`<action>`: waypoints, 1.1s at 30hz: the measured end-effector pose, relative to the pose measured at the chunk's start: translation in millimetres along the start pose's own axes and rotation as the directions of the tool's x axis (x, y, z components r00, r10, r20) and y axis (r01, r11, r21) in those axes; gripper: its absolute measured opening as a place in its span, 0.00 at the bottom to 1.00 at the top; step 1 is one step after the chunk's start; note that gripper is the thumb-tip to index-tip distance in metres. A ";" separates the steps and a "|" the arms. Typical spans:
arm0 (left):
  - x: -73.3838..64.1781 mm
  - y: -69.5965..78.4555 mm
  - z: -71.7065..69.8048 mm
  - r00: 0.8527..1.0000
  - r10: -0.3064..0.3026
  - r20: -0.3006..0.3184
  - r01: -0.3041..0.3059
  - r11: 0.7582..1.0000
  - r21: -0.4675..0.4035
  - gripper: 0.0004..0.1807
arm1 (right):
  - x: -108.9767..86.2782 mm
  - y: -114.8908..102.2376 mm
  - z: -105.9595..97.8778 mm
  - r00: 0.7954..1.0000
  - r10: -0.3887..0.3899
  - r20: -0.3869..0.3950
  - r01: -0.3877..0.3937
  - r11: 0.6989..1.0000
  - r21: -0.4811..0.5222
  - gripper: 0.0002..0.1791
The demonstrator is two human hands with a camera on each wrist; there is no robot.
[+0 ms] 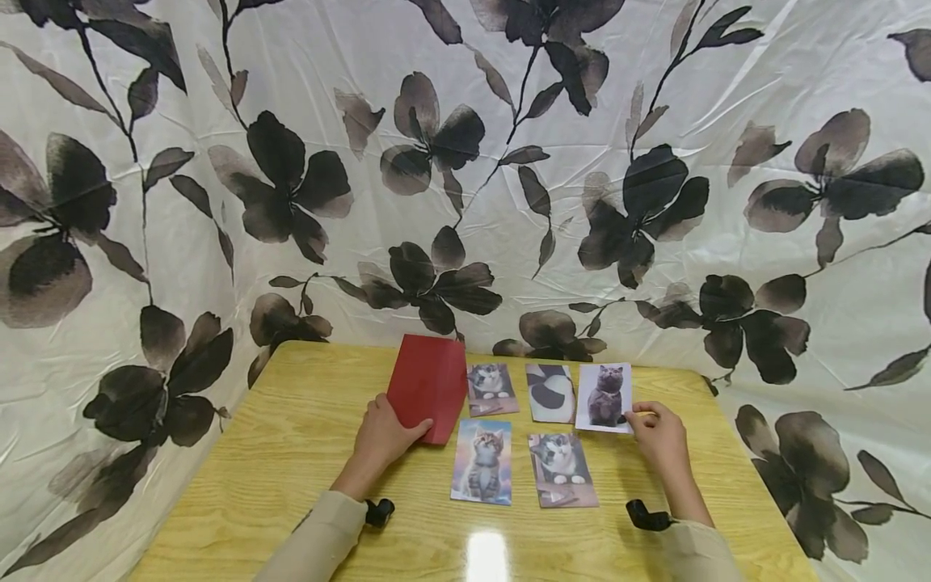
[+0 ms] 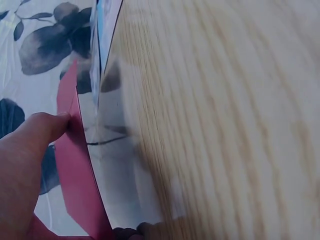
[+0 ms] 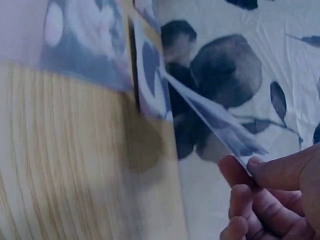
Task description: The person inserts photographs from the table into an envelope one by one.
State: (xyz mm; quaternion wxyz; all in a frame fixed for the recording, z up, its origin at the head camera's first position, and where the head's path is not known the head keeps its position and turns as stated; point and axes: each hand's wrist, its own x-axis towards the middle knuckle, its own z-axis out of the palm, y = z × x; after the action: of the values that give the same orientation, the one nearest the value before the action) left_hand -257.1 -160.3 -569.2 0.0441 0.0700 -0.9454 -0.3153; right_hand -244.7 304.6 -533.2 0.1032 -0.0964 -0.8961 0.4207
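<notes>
My left hand (image 1: 385,436) holds a red envelope (image 1: 429,380) by its lower left part, thumb across its face; the left wrist view shows it raised off the wood. Between thumb and fingertips, my right hand (image 1: 662,436) pinches the lower right corner of a photo card of a dark grey cat (image 1: 605,394). In the right wrist view this card (image 3: 217,120) is tilted, seen nearly edge-on. Left of it lies a black-and-white photo card (image 1: 550,394). Two similar grey-and-white cat cards (image 1: 491,391) (image 1: 562,470) and a kitten card (image 1: 482,462) are also on the table.
The wooden table (image 1: 291,453) runs back to a white cloth (image 1: 436,202) printed with dark flowers, which hangs behind and at both sides. Black wrist devices (image 1: 379,512) sit at both cuffs. Light glares off the table's front middle.
</notes>
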 end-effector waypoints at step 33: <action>-8.4 14.0 9.8 0.995 0.048 -0.086 -0.049 0.999 -0.014 0.55 | -5.8 -87.5 145.5 0.982 -0.126 0.142 0.050 0.893 0.448 0.11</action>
State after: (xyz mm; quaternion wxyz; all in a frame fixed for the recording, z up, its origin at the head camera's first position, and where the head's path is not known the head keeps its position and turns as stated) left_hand -251.6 -142.1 -568.9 0.0927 0.0601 -0.9415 -0.3185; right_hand -285.4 141.4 -557.0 0.0659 0.0060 -0.7859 0.6148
